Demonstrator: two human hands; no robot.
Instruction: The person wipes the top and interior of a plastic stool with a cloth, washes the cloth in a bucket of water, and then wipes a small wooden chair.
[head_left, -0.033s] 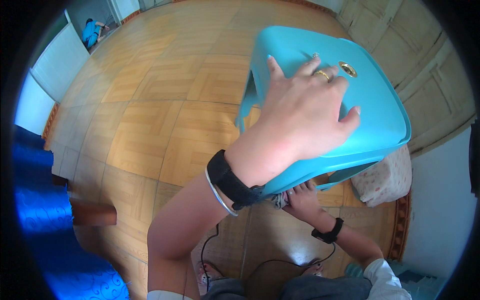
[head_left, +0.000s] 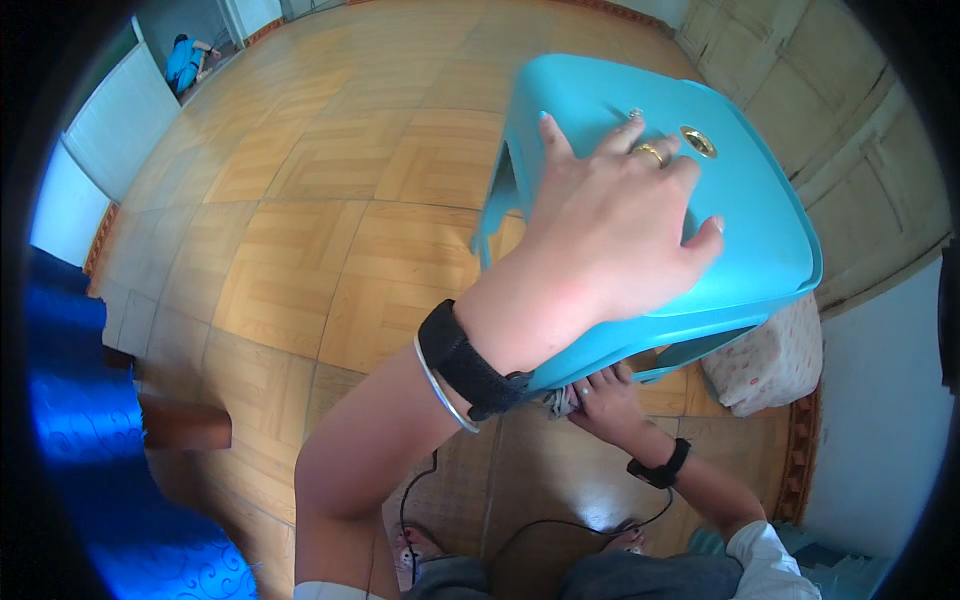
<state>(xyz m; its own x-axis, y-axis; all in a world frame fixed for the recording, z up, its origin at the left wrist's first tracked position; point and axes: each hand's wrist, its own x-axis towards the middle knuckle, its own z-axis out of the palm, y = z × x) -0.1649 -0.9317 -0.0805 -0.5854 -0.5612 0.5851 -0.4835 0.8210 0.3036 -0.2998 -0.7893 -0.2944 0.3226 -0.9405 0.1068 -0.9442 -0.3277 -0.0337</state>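
A turquoise plastic stool with a gold-rimmed hole in its seat stands in front of me, slightly to the right. Across the seat lies my left hand, fingers spread, palm down. Lower down, at the near side of the stool below the seat edge, my right hand is closed on a crumpled grey cloth. The stool's near edge and my left wrist hide part of the cloth. Both wrists carry black bands.
Beside the stool's right side sits a pale flowered bundle. A blue curtain or cover hangs at left near a wooden leg. Thin black cable runs by my feet. Far left, a person in blue crouches.
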